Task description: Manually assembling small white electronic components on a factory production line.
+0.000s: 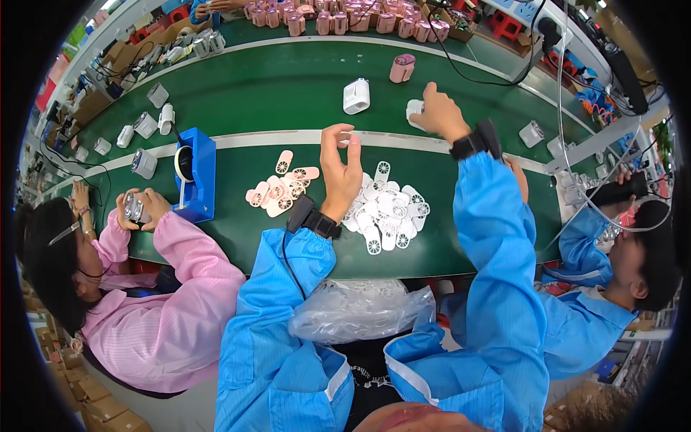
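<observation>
White device [412, 113], long axis obscured, right hand [444, 118] grip unclear, left hand [341, 173] grip narrow

At the fingers of the right hand [444, 117], one white housing [412, 110]; left of them, one second white housing [356, 96]; beyond them, one pink housing [402, 68]. Right of the fingers of the left hand [342, 176] and nearer, one pile of white covers [389, 209], too overlapped to count; left of them, one pile of pink covers [276, 191], likewise uncountable. Farther left, one blue tape dispenser [206, 171]; past that, at least six pale housings [145, 125]. Behind each hand's fingers, one black wristband [318, 222], two altogether
</observation>
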Demonstrator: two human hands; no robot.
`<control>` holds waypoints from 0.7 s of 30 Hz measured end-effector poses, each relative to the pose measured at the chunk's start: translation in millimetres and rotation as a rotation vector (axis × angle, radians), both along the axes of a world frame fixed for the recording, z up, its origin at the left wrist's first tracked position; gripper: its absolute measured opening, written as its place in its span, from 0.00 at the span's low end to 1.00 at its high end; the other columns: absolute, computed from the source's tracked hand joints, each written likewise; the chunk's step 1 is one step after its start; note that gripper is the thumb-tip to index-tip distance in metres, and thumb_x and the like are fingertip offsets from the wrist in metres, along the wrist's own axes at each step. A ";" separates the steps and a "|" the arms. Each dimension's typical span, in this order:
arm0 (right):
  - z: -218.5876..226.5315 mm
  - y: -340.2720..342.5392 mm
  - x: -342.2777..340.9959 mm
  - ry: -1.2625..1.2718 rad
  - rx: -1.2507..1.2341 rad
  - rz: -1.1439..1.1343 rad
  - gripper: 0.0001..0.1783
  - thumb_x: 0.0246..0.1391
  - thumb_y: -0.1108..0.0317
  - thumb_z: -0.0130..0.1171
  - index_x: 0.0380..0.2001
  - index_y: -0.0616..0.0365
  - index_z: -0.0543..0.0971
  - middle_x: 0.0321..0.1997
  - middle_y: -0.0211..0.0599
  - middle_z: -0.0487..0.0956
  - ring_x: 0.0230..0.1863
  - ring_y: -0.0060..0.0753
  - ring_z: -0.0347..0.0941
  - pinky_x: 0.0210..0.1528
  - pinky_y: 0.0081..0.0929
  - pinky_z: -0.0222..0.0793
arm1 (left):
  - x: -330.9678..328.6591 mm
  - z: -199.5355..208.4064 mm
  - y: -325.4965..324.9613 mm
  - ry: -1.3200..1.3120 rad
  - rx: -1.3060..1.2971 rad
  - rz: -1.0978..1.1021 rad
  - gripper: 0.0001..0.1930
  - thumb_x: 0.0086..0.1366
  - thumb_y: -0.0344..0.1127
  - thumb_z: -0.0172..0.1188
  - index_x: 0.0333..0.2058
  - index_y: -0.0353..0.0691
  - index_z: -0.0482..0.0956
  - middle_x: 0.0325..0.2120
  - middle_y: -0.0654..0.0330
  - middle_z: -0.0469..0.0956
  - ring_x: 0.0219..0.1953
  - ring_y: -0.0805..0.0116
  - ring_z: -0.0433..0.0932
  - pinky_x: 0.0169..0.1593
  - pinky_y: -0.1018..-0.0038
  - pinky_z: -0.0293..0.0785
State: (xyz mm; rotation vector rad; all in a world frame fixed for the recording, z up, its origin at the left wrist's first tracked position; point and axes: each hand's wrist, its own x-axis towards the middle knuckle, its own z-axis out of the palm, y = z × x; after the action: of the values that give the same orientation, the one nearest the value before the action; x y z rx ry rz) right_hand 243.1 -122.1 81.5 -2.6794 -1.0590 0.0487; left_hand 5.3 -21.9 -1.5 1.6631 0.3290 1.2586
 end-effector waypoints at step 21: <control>-83.0 115.7 -19.2 0.144 0.381 -0.140 0.48 0.44 0.35 0.74 0.52 0.70 0.76 0.48 0.61 0.85 0.50 0.61 0.84 0.52 0.48 0.81 | 9.3 -3.8 0.3 0.052 -0.063 -0.084 0.08 0.72 0.31 0.63 0.45 0.35 0.78 0.36 0.58 0.81 0.36 0.66 0.80 0.42 0.70 0.75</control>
State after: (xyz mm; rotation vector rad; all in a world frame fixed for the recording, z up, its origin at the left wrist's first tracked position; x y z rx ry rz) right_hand 224.0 -6.4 -1.5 -2.3568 -0.7479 0.0108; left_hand 14.7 -21.6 -5.3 1.6413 0.3233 1.1337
